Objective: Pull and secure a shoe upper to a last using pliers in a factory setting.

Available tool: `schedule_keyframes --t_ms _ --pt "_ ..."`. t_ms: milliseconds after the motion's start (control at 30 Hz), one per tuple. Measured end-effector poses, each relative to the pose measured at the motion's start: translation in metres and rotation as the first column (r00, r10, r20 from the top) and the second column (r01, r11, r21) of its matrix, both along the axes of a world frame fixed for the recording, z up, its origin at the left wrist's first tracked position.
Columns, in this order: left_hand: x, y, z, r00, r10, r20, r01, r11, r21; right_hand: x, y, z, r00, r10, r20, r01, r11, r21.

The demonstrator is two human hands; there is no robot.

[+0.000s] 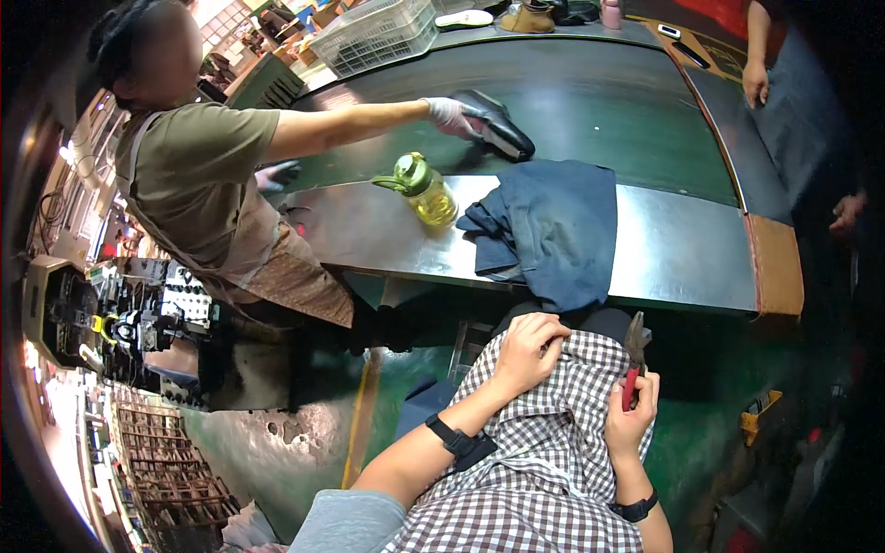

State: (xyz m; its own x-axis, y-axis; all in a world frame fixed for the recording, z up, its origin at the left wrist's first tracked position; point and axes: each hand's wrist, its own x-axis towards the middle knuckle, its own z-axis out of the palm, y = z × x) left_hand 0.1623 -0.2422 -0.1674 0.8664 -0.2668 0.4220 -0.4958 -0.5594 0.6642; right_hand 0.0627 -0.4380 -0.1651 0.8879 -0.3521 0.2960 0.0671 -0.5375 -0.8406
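My left hand (530, 346) rests closed on the checked cloth (553, 433) over my lap, pinching a fold of it. My right hand (631, 405) grips red-handled pliers (634, 355) with the jaws pointing up, just right of the cloth. A black band sits on each wrist. In front of me a metal counter (682, 249) carries a folded blue garment (553, 226) that hangs over its near edge, and a yellow-green bottle (426, 189) lying on its side.
A person in an olive shirt and apron at the left reaches a gloved hand (452, 115) onto a black shoe (498, 124) on the dark conveyor belt (627, 111). Another person's hand (756, 83) is at the far right. A white basket (373, 37) stands at the back; machinery lies left.
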Motion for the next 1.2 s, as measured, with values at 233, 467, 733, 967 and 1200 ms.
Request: schedule_keyframes --t_ms 233,467,733,967,1200 --pt "0.001 0.002 0.001 1.0 0.02 0.013 -0.02 1.0 0.008 0.005 0.003 0.006 0.999 0.008 0.035 -0.008 1.0 -0.009" --pt "-0.001 -0.001 0.0 1.0 0.008 0.009 -0.008 1.0 0.02 -0.001 0.001 0.004 1.0 0.002 -0.006 -0.001 1.0 0.014" --pt "0.004 -0.004 -0.001 1.0 -0.003 0.01 0.003 1.0 0.026 0.001 -0.004 0.002 1.0 -0.012 -0.015 0.012 1.0 -0.006" --pt "0.003 0.009 0.001 0.998 0.038 0.044 -0.038 0.999 0.004 0.008 0.008 0.005 1.0 0.015 0.002 -0.015 1.0 -0.001" --pt "-0.002 -0.001 -0.007 1.0 -0.027 0.009 0.027 0.998 -0.055 -0.008 -0.006 -0.01 1.0 0.016 0.002 -0.016 0.997 -0.082"
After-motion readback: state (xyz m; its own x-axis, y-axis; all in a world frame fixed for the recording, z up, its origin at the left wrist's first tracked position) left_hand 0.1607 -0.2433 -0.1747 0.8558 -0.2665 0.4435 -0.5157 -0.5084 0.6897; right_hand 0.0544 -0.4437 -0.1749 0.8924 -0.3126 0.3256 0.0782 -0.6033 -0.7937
